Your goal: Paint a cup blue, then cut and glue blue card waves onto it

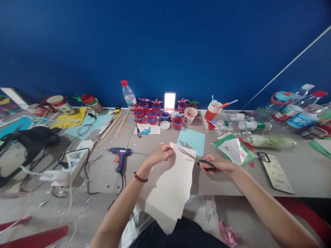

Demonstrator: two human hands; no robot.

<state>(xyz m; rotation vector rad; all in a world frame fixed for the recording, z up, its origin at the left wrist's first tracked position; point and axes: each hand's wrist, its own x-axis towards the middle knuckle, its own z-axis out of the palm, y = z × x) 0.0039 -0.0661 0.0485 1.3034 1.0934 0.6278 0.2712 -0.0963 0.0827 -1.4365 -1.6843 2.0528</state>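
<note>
A large white sheet of paper (170, 186) hangs over the table's front edge toward my lap. My left hand (162, 153) pinches its upper left part. My right hand (210, 164) is closed on the black handles of a pair of scissors (190, 156). The scissor blades point left and lie across the upper part of the sheet, to the right of my left fingers. Just behind the sheet lies a light blue paper (198, 139) with a leaf-shaped cutout in it.
A blue glue gun (121, 158) and a white power strip (77, 160) with cables lie to the left. Small decorated cups (152, 117) and a bottle (129, 98) stand behind. Plastic bottles (271, 141), a green packet (234, 150) and a phone (275, 172) are on the right.
</note>
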